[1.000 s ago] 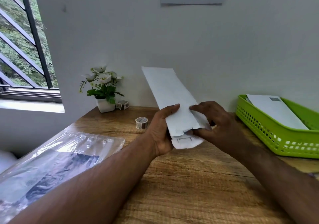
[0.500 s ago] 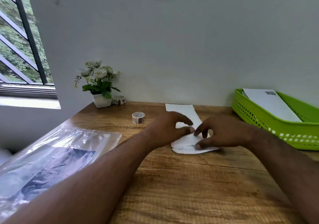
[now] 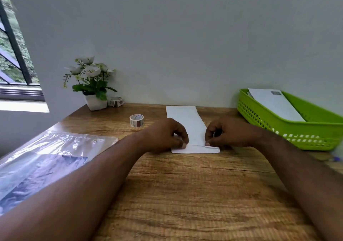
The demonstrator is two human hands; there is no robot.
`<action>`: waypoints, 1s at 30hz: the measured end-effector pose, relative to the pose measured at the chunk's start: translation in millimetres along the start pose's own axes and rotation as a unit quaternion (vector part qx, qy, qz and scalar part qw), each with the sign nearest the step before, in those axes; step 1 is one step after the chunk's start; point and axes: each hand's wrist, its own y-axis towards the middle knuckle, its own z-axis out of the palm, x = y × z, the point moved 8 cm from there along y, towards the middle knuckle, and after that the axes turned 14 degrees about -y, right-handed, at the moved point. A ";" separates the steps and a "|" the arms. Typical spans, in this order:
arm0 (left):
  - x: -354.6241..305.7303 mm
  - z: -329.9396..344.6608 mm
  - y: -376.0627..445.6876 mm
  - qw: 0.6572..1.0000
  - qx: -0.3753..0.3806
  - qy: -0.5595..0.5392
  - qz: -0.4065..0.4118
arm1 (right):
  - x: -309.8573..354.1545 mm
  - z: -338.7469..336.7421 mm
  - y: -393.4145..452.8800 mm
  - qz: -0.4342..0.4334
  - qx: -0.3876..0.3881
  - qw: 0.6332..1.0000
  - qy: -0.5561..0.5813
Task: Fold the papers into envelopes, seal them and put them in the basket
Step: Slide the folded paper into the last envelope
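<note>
A wooden desk [image 3: 185, 194] runs up to a pale wall, with a barred window in the upper left of the frame. At lower left lies a clear plastic sleeve [image 3: 46, 159] of sheets; behind it stand a potted plant [image 3: 91, 84] and 2 rolls of tape, 1 beside the pot [image 3: 115, 101] and 1 nearer centre [image 3: 136, 120]. At centre, the envelope [image 3: 191, 129], held up in the air 1 second ago, now lies flat on the desk. The left hand [image 3: 167, 136] and right hand [image 3: 225, 134] have moved apart to its 2 side edges, curled fingertips pressing the folded near flap down. I judge the crease is being set, so sealing with tape comes next. At right, the green basket [image 3: 289, 129] already holds 1 finished envelope [image 3: 276, 104].
</note>
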 end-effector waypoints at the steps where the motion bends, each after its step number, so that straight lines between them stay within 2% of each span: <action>1: 0.2 0.7 -0.1 1.000 0.004 0.008 0.004 | 1.3 -0.1 0.3 0.000 -0.005 1.000 0.011; 3: 0.6 1.3 1.1 1.000 0.007 0.015 0.008 | 3.4 -7.5 -0.2 0.016 -0.051 0.998 0.039; 6: 0.2 2.0 2.7 1.000 0.010 0.023 0.018 | 24.9 -24.6 -4.0 0.011 -0.135 0.991 0.017; 7: 0.4 1.7 3.2 0.999 0.008 0.027 0.021 | 37.6 -23.6 -3.4 -0.003 -0.123 0.992 0.016; 10: 2.1 -0.7 4.1 0.999 -0.002 0.041 0.025 | 70.0 -0.7 2.0 -0.049 -0.006 0.999 0.022; 12: 4.0 -2.6 4.4 0.999 -0.001 0.035 0.023 | 64.4 7.0 4.9 -0.031 0.030 0.999 -0.007; 14: 5.2 -4.1 3.6 0.999 0.001 0.030 0.017 | 42.7 1.4 5.5 0.014 0.026 0.999 -0.041; 17: 3.0 -2.4 1.1 0.999 0.007 0.037 0.013 | 13.7 -2.7 0.9 0.064 0.039 0.997 -0.004; 22: -20.2 8.8 -2.5 0.989 0.031 0.124 0.071 | 16.1 -3.2 2.0 0.063 0.048 0.996 -0.039; 30: -24.0 8.8 -3.3 0.989 0.046 0.142 0.024 | 13.7 -9.0 -1.9 0.088 0.060 0.987 -0.124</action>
